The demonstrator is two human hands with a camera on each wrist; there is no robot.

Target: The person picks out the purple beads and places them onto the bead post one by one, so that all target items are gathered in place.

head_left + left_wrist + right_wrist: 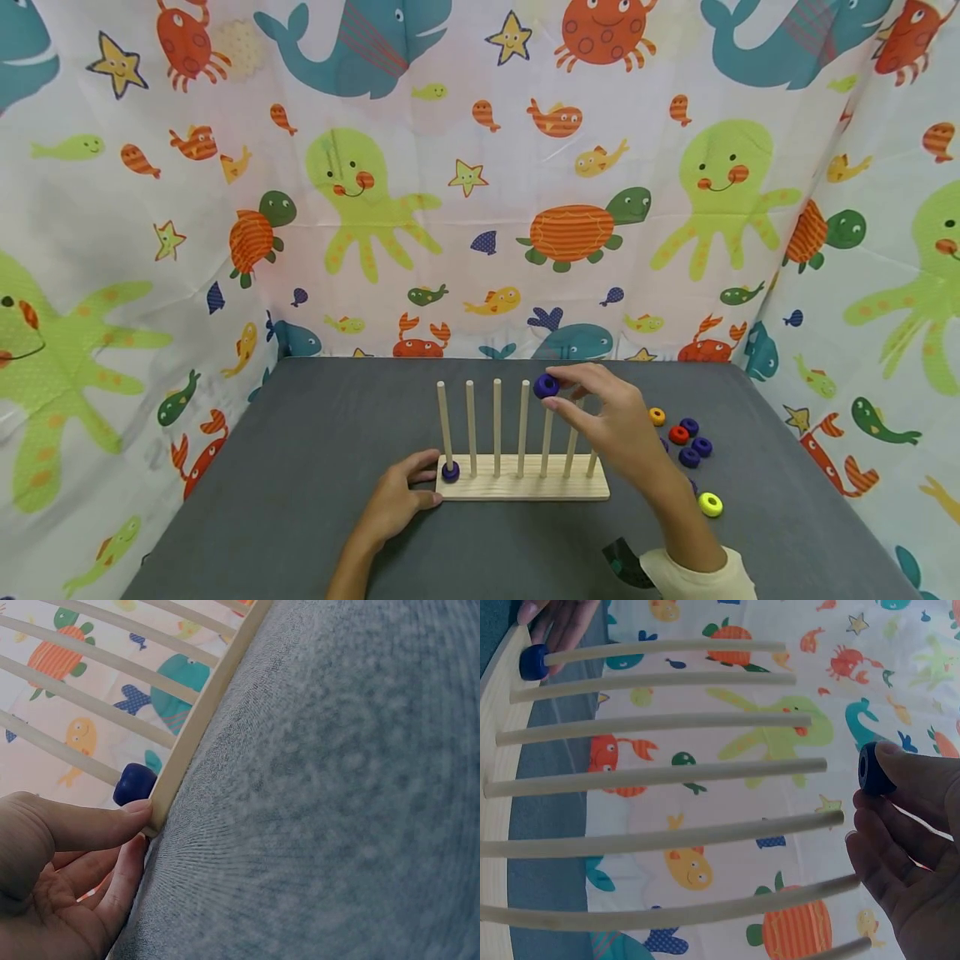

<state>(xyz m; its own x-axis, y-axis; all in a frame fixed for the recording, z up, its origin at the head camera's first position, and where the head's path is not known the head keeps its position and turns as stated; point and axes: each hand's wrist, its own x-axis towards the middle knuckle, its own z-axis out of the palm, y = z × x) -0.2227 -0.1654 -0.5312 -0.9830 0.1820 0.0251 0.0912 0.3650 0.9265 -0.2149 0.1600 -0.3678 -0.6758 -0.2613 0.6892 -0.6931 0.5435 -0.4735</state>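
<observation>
A wooden peg rack (pixel 522 490) with a row of upright pegs stands on the grey table. One dark blue ring (pixel 450 472) sits at the foot of its leftmost peg. My left hand (pixel 397 500) pinches the rack's left end; in the left wrist view the thumb (pixel 97 825) lies at the base's corner, close to that ring. Between thumb and fingertips, my right hand (pixel 611 417) holds another dark blue ring (pixel 547 386) at the height of the peg tops. In the right wrist view this held ring (pixel 874 769) is apart from the peg tips, its hole facing them.
Loose rings lie on the table right of the rack: a yellow one (pixel 710 504), a red one (pixel 678 435), an orange one (pixel 657 416) and several dark blue ones (pixel 689 457). My right forearm hides some. A printed curtain (pixel 480 250) surrounds the table's back and sides.
</observation>
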